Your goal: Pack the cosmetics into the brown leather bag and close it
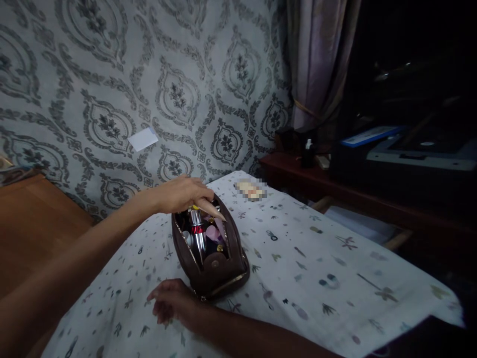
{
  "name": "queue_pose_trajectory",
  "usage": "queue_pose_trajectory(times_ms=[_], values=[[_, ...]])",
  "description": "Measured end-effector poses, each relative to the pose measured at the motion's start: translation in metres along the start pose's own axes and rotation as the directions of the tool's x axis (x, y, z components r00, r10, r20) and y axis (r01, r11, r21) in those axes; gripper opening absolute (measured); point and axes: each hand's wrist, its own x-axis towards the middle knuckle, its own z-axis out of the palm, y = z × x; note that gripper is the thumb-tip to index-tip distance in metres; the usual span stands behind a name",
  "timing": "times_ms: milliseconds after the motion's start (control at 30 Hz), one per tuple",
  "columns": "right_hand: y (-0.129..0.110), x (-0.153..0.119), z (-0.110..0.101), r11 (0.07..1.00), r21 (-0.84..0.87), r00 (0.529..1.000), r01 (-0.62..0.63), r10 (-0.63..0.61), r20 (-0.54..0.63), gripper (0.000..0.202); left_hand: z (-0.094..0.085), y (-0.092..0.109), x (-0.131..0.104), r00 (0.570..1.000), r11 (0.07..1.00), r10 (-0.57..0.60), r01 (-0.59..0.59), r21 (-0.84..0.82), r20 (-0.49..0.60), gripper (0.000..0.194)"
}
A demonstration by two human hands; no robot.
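**A:** Two hands, both at the brown pouch (218,271). Where exactly is each one?

**B:** Your left hand (182,194) is over the pouch's far end, right at the unzipped mouth. Your right hand (171,300) lies on the printed tablecloth (316,268), just beside the pouch's near end.

**A:** What are the fingers doing?

**B:** On the left they are drawn together and point down into the opening. Something slim and pale sticks out past them, but I cannot tell whether you are gripping it. On the right they are loosely curled and spread, holding nothing.

**A:** Why would the right hand sit there?

**B:** My guess is that it braces the pouch. It blocks the near end, so the pouch cannot slide toward you while the other hand works at the mouth.

**A:** And the pouch itself?

**B:** It lies on its base with the zip gaping upward, so the contents show. Inside are a silver tube with a red label (197,233) standing on end and a pink piece (212,232) just to its right. It looks tightly packed, which is probably why things stand upright in it.

**A:** Anything else around it?

**B:** A blurred small item (250,190) lies on the cloth beyond the pouch. A white card (143,138) is on the patterned wall behind it.
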Motion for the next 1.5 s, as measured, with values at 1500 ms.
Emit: queue_pose_trajectory(times_ms=[1500], values=[[-0.185,-0.114,-0.041,-0.524,-0.842,0.728,-0.128,-0.626,0.279,0.009,0.090,-0.029,-0.021,0.903,0.784,-0.367,0.170,-0.596,-0.224,0.013]])
